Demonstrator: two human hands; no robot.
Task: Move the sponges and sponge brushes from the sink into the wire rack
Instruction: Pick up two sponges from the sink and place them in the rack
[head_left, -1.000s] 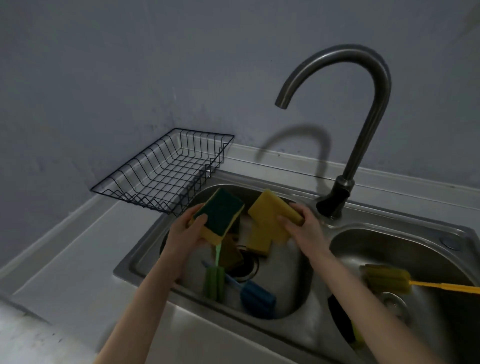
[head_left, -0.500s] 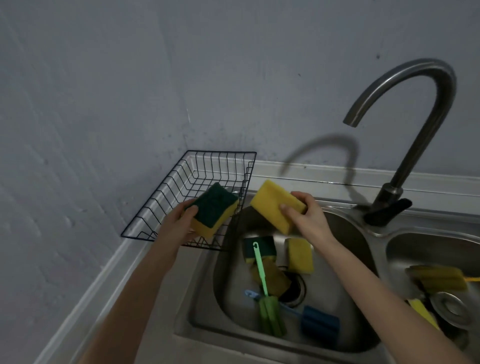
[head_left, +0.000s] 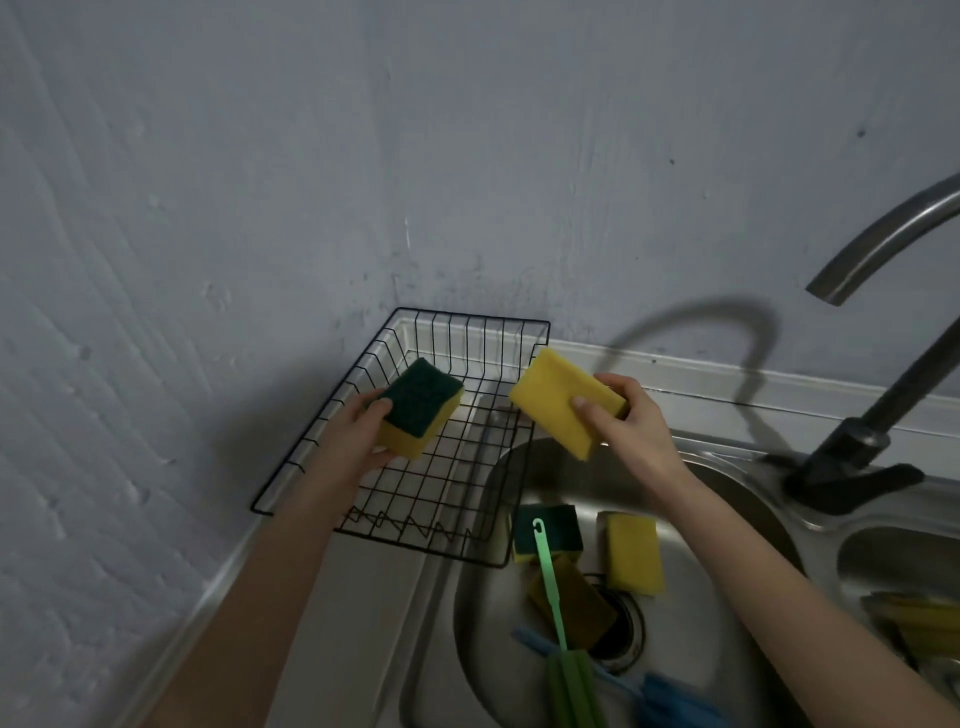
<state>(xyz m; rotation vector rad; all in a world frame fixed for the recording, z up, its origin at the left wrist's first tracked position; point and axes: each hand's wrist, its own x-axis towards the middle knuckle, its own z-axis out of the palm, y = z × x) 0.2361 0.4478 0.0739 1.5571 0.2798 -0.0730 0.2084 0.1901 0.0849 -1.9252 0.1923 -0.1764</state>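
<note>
My left hand (head_left: 356, 434) grips a yellow sponge with a green scouring top (head_left: 418, 408), held just above the black wire rack (head_left: 291, 470) in the counter corner. My right hand (head_left: 631, 421) holds a plain yellow sponge (head_left: 558, 402) over the rack's right rim. Down in the left sink basin (head_left: 478, 613) lie a green-topped sponge (head_left: 553, 530), a yellow sponge (head_left: 634, 553), a brownish sponge (head_left: 571, 597) by the drain, a green sponge brush (head_left: 563, 649) and a blue sponge brush (head_left: 670, 701).
A dark curved faucet (head_left: 883, 415) stands at the right between the two basins. The right basin (head_left: 872, 551) holds more yellow sponge items (head_left: 919, 621), partly cut off. Grey walls meet in a corner right behind the rack.
Both hands have carried their sponges up and left, from over the sink to over the wire rack. The view has swung left, so the faucet sits farther right.
</note>
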